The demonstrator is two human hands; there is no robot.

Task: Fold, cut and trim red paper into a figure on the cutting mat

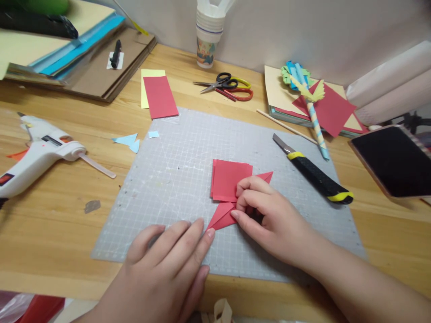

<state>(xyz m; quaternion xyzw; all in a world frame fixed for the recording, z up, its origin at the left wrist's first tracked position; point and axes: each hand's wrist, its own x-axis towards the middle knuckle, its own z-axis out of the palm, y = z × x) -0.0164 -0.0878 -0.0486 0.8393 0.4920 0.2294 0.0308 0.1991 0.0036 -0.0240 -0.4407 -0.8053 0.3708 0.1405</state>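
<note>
A folded piece of red paper (222, 215) with pointed corners lies on the grey cutting mat (168, 188). My right hand (262, 211) is closed, its thumb and fingers gripping the paper's right side. My left hand (175, 255) rests low on the mat, fingers stretched out and fingertips touching the paper's left point. Just above lies a small stack of red paper squares (232, 179), partly covered by my right fingers. Another red pointed piece (268, 176) shows behind my right hand; whether it joins the folded paper is hidden.
On the right are a utility knife (313, 177), a wooden stick (286, 126) and a tablet (392, 161). Scissors (222, 85) and paper cups (208, 38) stand farther back. A glue gun (43, 148) and blue scraps (126, 140) lie left.
</note>
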